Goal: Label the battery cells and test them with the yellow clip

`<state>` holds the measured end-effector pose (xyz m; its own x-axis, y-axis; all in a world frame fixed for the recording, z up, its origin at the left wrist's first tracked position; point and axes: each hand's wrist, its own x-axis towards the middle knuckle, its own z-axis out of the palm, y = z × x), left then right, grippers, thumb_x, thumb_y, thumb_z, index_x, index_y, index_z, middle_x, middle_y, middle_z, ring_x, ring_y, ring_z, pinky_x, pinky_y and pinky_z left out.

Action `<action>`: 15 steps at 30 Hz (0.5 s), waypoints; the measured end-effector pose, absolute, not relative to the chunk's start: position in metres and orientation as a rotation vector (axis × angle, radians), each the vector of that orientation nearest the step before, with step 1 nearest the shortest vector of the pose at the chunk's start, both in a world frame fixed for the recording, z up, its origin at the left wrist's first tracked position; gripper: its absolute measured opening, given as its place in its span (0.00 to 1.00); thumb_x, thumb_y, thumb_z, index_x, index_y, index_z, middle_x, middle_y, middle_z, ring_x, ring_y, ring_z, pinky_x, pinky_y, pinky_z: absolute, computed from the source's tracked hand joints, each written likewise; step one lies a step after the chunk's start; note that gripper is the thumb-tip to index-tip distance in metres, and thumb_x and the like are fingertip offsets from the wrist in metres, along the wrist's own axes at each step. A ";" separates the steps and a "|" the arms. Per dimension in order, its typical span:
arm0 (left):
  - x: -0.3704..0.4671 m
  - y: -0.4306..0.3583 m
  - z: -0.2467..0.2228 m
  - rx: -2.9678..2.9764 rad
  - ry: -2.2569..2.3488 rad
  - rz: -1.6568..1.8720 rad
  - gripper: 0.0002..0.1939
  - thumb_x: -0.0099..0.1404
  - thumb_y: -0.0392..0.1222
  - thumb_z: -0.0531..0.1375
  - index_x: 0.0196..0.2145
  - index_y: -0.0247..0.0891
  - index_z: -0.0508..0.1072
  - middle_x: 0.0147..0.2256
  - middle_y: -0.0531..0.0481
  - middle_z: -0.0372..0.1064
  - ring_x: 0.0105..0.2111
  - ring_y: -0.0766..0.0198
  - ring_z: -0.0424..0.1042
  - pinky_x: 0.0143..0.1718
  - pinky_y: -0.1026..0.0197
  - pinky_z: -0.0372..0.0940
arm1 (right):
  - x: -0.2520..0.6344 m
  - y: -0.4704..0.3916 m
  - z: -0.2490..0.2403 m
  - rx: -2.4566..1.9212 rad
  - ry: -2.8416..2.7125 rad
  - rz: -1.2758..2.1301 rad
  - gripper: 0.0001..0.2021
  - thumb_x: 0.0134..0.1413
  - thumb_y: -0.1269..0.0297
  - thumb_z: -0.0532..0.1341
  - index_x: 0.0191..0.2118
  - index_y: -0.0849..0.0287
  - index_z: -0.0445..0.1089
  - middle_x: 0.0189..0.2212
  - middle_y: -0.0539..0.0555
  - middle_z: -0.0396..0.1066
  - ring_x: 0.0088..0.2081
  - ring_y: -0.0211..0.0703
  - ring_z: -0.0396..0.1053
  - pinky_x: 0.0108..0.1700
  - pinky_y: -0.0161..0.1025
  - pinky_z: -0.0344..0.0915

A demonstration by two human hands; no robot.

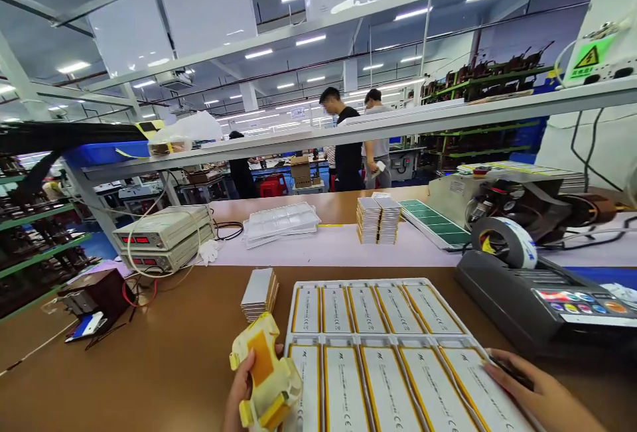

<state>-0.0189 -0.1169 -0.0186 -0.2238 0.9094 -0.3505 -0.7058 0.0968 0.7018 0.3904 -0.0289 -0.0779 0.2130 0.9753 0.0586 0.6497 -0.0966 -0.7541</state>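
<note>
My left hand (242, 385) is closed around a pale yellow fixture (266, 372) with an orange patch, at the tray's left edge. A white tray (358, 339) holds two rows of flat white battery packs (381, 379) with yellow edges. My right hand (527, 382) touches the tray's right side, near the last pack of the front row, with a dark, thin object (512, 371) between its fingers. Just behind the fixture stands a small stack of white packs (259, 289).
Two stacked meters (166, 239) stand at the left, near a dark device (94, 299). Farther back lie clear trays (281, 221), a taller pack stack (378, 219) and a green panel (438, 223). A grey tape machine (542, 306) is on the right. People stand beyond the bench.
</note>
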 end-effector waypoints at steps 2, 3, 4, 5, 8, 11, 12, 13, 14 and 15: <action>-0.007 -0.110 -0.017 0.272 1.008 1.516 0.26 0.53 0.40 0.58 0.51 0.35 0.61 0.39 0.44 0.70 0.35 0.54 0.70 0.37 0.57 0.66 | 0.388 -0.031 -0.072 -1.745 -1.498 0.762 0.24 0.34 0.44 0.53 0.33 0.55 0.73 0.38 0.56 0.71 0.42 0.53 0.66 0.43 0.42 0.65; -0.002 -0.108 -0.015 0.267 1.053 1.516 0.27 0.53 0.39 0.58 0.52 0.36 0.60 0.38 0.45 0.70 0.37 0.55 0.70 0.38 0.58 0.65 | 0.387 -0.031 -0.070 -1.710 -1.483 0.816 0.25 0.35 0.45 0.53 0.35 0.57 0.72 0.39 0.56 0.70 0.43 0.53 0.66 0.44 0.42 0.64; 0.002 -0.105 -0.014 0.263 1.111 1.518 0.28 0.52 0.38 0.59 0.52 0.38 0.60 0.38 0.47 0.71 0.37 0.55 0.70 0.40 0.58 0.65 | 0.387 -0.032 -0.068 -1.681 -1.466 0.850 0.25 0.36 0.46 0.53 0.37 0.58 0.72 0.41 0.56 0.69 0.44 0.53 0.65 0.45 0.42 0.63; 0.005 -0.103 -0.012 0.267 1.168 1.517 0.30 0.52 0.37 0.59 0.53 0.39 0.59 0.37 0.48 0.71 0.38 0.55 0.69 0.40 0.58 0.65 | 0.388 -0.032 -0.067 -1.655 -1.454 0.879 0.26 0.37 0.47 0.54 0.40 0.59 0.71 0.42 0.56 0.68 0.45 0.52 0.64 0.46 0.42 0.62; 0.009 -0.099 -0.006 0.293 1.233 1.485 0.33 0.51 0.34 0.60 0.54 0.43 0.57 0.38 0.49 0.71 0.39 0.53 0.68 0.42 0.56 0.64 | 0.390 -0.031 -0.066 -1.591 -1.446 0.955 0.28 0.41 0.49 0.54 0.45 0.63 0.68 0.46 0.57 0.65 0.48 0.51 0.62 0.49 0.42 0.60; 0.006 -0.097 -0.002 0.297 1.177 1.445 0.33 0.51 0.33 0.59 0.54 0.45 0.57 0.40 0.49 0.69 0.41 0.51 0.67 0.42 0.54 0.64 | 0.390 -0.031 -0.067 -1.554 -1.462 1.015 0.28 0.43 0.49 0.53 0.48 0.63 0.65 0.48 0.56 0.63 0.51 0.50 0.59 0.51 0.43 0.57; 0.006 -0.097 -0.002 0.298 1.164 1.446 0.32 0.51 0.33 0.59 0.54 0.45 0.57 0.40 0.49 0.69 0.42 0.51 0.66 0.42 0.54 0.64 | 0.391 -0.031 -0.068 -1.558 -1.463 1.029 0.29 0.44 0.49 0.53 0.49 0.63 0.64 0.48 0.56 0.63 0.51 0.50 0.58 0.51 0.43 0.57; 0.005 -0.097 -0.003 0.300 1.154 1.451 0.32 0.51 0.33 0.59 0.54 0.44 0.57 0.40 0.49 0.69 0.42 0.51 0.66 0.42 0.54 0.64 | 0.391 -0.031 -0.069 -1.572 -1.463 1.040 0.29 0.44 0.48 0.52 0.49 0.63 0.64 0.49 0.55 0.62 0.51 0.51 0.58 0.51 0.43 0.56; 0.005 -0.097 -0.004 0.297 1.150 1.452 0.31 0.51 0.33 0.59 0.54 0.43 0.58 0.39 0.48 0.70 0.42 0.51 0.66 0.42 0.55 0.64 | 0.391 -0.031 -0.070 -1.591 -1.462 1.049 0.30 0.44 0.47 0.52 0.49 0.62 0.64 0.49 0.55 0.62 0.51 0.51 0.58 0.52 0.43 0.56; 0.005 -0.098 -0.005 0.290 1.149 1.447 0.31 0.51 0.34 0.59 0.53 0.42 0.58 0.39 0.48 0.70 0.41 0.52 0.67 0.42 0.55 0.64 | 0.391 -0.031 -0.072 -1.608 -1.463 1.054 0.30 0.43 0.46 0.52 0.50 0.62 0.64 0.49 0.55 0.62 0.51 0.51 0.58 0.52 0.43 0.56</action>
